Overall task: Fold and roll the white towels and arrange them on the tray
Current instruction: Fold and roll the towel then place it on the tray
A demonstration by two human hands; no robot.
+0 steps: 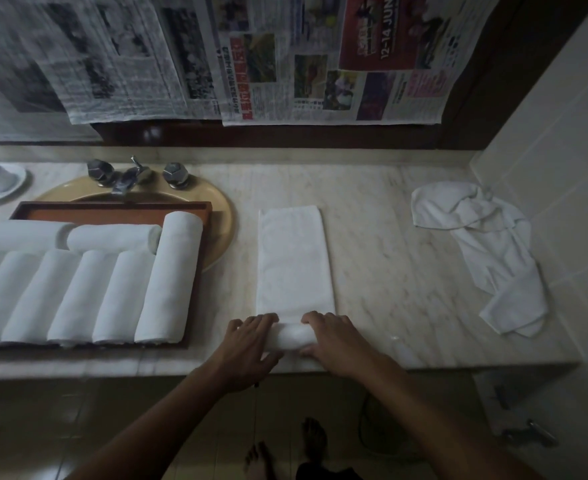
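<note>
Presently on the desk, item by item.

Folded towel (294, 258): white, one long narrow strip lying flat on the desk (389, 237), just right of the tray. Its near end is wound into a short roll at the desk's front edge. Judged soft, light and limp, so the roll is likely to slacken or skew unless pressed evenly. Best held at both ends of the roll, fingers over the top and thumbs behind.

Left hand (247, 344): fingers curled over the roll's left end, gripping it.

Right hand (337, 344): fingers curled over the right end, thumb on the near side, gripping likewise.

Tray (112, 207): dark wood, set partly over the sink (221, 216), with its far strip bare.

Rolled towels (112, 296): a row side by side on the tray, two more laid crosswise behind. The count runs out of view at the left.

Crumpled towel (486, 244): a loose heap at the desk's far right, well apart and not yet folded.

Tap (126, 178) and newspapers (285, 64): at the back.
</note>
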